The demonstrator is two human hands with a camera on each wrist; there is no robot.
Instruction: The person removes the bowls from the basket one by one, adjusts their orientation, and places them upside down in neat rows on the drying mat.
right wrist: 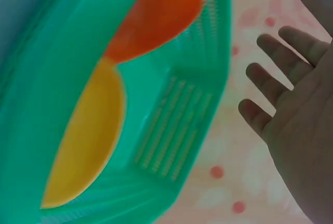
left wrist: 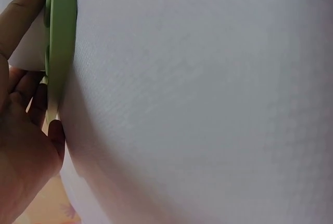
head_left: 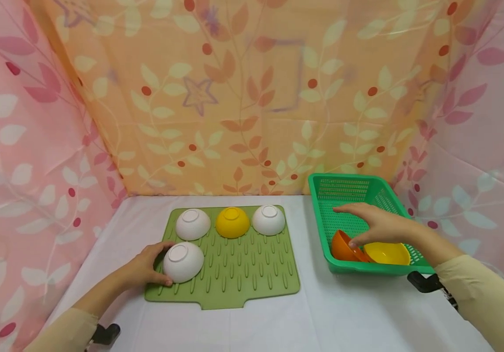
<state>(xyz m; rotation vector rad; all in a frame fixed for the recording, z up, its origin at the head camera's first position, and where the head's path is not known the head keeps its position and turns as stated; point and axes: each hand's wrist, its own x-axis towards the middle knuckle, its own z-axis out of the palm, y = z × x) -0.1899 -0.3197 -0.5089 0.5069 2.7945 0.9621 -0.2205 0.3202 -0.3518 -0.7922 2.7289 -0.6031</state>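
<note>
My left hand (head_left: 145, 266) grips an upside-down white bowl (head_left: 184, 264) at the front left of a green drying mat (head_left: 252, 286), thumb on the near side and fingers on the far side. In the left wrist view, part of this hand (left wrist: 23, 151) shows beside the mat's edge (left wrist: 63, 31). Over the green basket (head_left: 318, 220) hovers my right hand (head_left: 381, 226), fingers spread, holding nothing. Beneath it, an orange bowl (head_left: 342, 247) lies tilted against a yellow bowl (head_left: 388, 253) in the basket's near part.
Along the mat's back edge stand three upturned bowls: a white one (head_left: 193, 225), a yellow one (head_left: 232, 223) and another white one (head_left: 268, 221). Patterned curtains (head_left: 234, 98) enclose the white-covered table (head_left: 278, 322) at the back and both sides.
</note>
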